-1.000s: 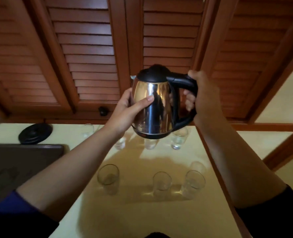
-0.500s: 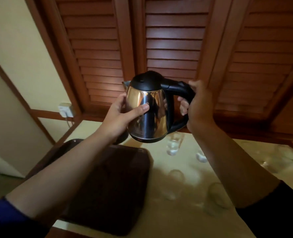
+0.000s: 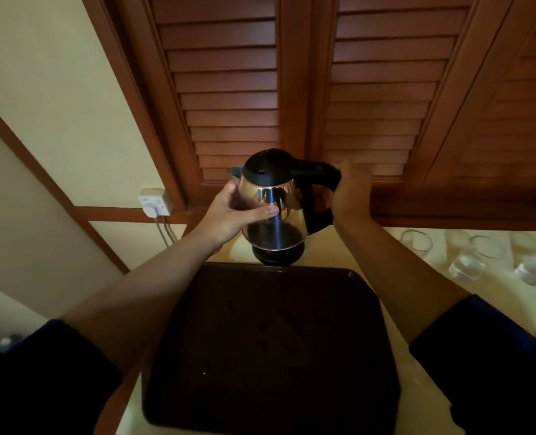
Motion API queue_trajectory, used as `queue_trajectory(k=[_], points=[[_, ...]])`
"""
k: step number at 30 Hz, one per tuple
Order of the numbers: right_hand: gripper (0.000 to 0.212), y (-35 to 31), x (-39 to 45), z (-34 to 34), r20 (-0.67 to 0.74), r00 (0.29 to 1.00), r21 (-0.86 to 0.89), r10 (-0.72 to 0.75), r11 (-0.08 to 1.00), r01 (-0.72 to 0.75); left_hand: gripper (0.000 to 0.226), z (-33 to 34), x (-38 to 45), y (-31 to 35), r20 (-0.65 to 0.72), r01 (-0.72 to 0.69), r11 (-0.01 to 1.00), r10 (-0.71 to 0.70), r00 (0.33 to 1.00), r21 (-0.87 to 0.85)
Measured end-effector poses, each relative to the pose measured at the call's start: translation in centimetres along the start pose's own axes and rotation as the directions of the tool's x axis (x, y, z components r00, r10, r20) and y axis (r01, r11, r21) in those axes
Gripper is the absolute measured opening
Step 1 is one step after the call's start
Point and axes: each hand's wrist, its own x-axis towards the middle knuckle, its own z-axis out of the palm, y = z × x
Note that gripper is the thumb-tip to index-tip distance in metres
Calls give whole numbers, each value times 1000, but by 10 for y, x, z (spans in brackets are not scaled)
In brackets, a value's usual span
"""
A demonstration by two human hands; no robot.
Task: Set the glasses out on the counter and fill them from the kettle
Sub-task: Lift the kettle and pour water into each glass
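Note:
A steel kettle (image 3: 276, 211) with a black lid and handle stands upright on its black round base (image 3: 277, 257) at the back of the counter. My left hand (image 3: 233, 215) holds its body, with the thumb across the front. My right hand (image 3: 349, 191) grips the black handle from the right. Several clear glasses (image 3: 467, 262) stand on the cream counter (image 3: 385, 277) at the far right, with water in some; the frame edge cuts some off.
A large dark brown tray (image 3: 276, 340) lies on the counter right in front of the kettle, between my forearms. A wall socket with a plug (image 3: 155, 204) sits to the left. Wooden louvred shutters (image 3: 291, 89) rise behind the counter.
The kettle has travelled left, away from above the glasses, and come down onto its base behind the tray. Both hands have stayed on it. The view has swung left.

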Motion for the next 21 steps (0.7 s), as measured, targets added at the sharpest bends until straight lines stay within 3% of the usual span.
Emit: queue_trajectory(k=[3,7,13,16,18,21], points=[[30,15,7,11,31,998,-62,-47,997,48,74,2,12,-20,-20,13,1000,-14,1000,-24],[37,28,18,13,36,999,-133,16,991,-11,56,9,27,-44,-57,27,999,-29,998,-35],[45,50,38,12,3,990,-23,141,990,-141,66,22,43,-70,-45,32,998,-34,998,-55],[33,59,34,9,43,989,-21,142,990,-141,67,24,45,-77,-54,56,996,-60,997,-69],[36,62,36,11,81,986,-14,144,990,-143,66,26,46,-78,-65,54,996,-59,996,-68],[30,65,40,10,127,984,-93,121,990,-110,73,25,47,-83,-83,63,996,-67,994,-56]])
